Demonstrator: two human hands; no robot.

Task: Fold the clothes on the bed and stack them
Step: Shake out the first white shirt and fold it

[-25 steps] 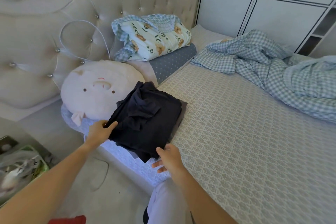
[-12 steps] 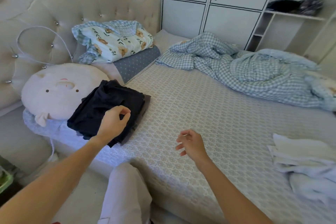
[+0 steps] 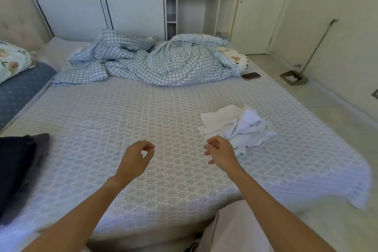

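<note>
A stack of folded dark clothes [image 3: 18, 168] lies at the left edge of the bed [image 3: 143, 120]. A loose heap of white and cream clothes [image 3: 237, 127] sits on the right side of the mattress. My left hand [image 3: 136, 158] hovers over the middle of the bed with loosely curled fingers and holds nothing. My right hand [image 3: 219, 152] hangs just in front of the white heap, fingers loosely curled, also holding nothing; whether it touches the cloth I cannot tell.
A crumpled blue checked duvet [image 3: 151, 59] fills the far side of the bed, with a phone [image 3: 251, 76] beside it. Pillows [image 3: 14, 71] lie at the left. White wardrobes [image 3: 98, 0] and a door [image 3: 263, 6] stand behind; a dustpan [image 3: 294, 77] sits on the floor at right.
The view has swung right, away from the dark stack. My left hand has left the dark clothes and both hands have moved toward the white heap.
</note>
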